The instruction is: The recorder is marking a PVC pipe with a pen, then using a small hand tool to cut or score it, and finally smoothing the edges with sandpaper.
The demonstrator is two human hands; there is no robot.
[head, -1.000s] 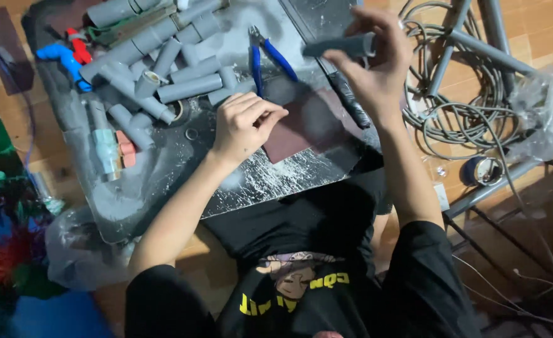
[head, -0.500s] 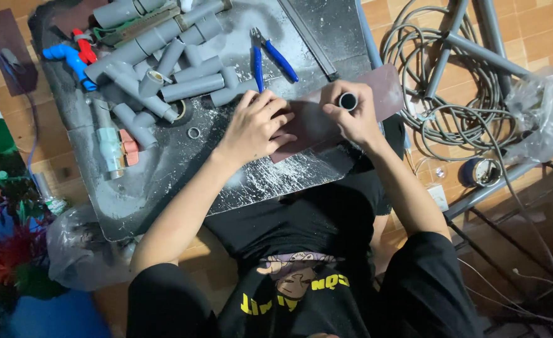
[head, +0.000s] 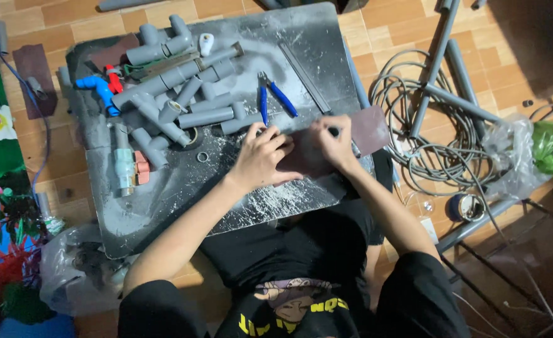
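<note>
**Two hands on a brown abrasive sheet, the grip partly hidden**

The left hand [head: 261, 156] lies flat with spread fingers on the dark reddish-brown sheet of sandpaper [head: 364, 128], which rests on the near right part of the dusty grey metal board [head: 164, 213]. The right hand [head: 328, 143] is closed over something on the same sheet; only a small dark tip shows beside the fingers, so what it holds cannot be told. Most of the sheet is covered by both hands. White dust spreads on the board just before them.

Behind the hands lie the blue-handled pliers [head: 275, 99], then a heap of grey plastic pipe pieces and fittings [head: 176, 100], with a blue elbow fitting [head: 96, 87] at its left. To the right, on the tiled floor, a grey coil of cable [head: 427, 150] lies under long grey pipes [head: 442, 62].
</note>
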